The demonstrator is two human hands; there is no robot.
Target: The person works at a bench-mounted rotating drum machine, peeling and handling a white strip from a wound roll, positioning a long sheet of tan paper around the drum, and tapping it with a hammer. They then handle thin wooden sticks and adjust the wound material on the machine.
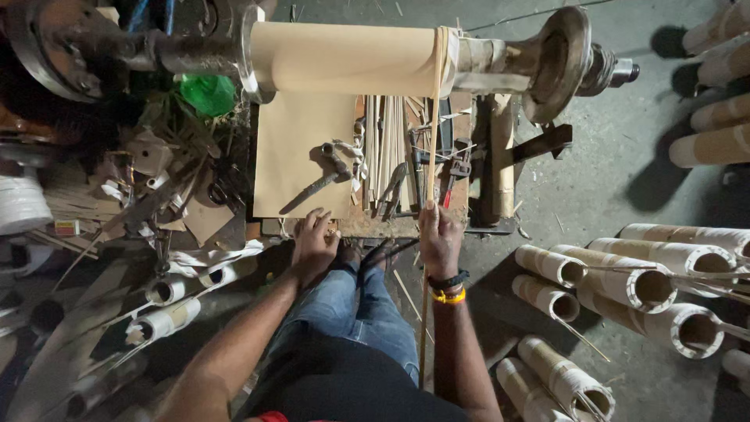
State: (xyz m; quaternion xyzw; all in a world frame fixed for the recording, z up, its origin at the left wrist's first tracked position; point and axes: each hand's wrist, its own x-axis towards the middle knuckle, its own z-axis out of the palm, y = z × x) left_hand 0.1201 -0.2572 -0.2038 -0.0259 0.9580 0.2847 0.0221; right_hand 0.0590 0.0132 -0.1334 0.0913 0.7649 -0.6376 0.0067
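Nearest to the camera are the person's knees in blue jeans (355, 312), and the two forearms go forward from them. The right hand (439, 241) is closed around a thin bamboo strip (432, 141), with the fingers wrapped on it near the edge of the workbench (367, 227). The strip goes up from this hand to the paper-covered roller (344, 59) on the horizontal spindle (508, 62), where it is looped at the roller's right end; below the hand it goes down beside the right leg. The left hand (314, 241) lies on the bench edge with the fingers loosely bent; I cannot tell if it holds something small.

I think the strip could slide off the right end of the roller if the hand pulls sideways, because the loop sits very near that end. It could also split, or cut the palm, if it is pulled too fast through the closed fingers. The loose tools near the strip could catch it.

Counted: one roller, one strip in the hand, two wristbands (448, 287), one brown paper sheet (301, 156), and at least eight wound tubes (625, 281) on the floor at the right.
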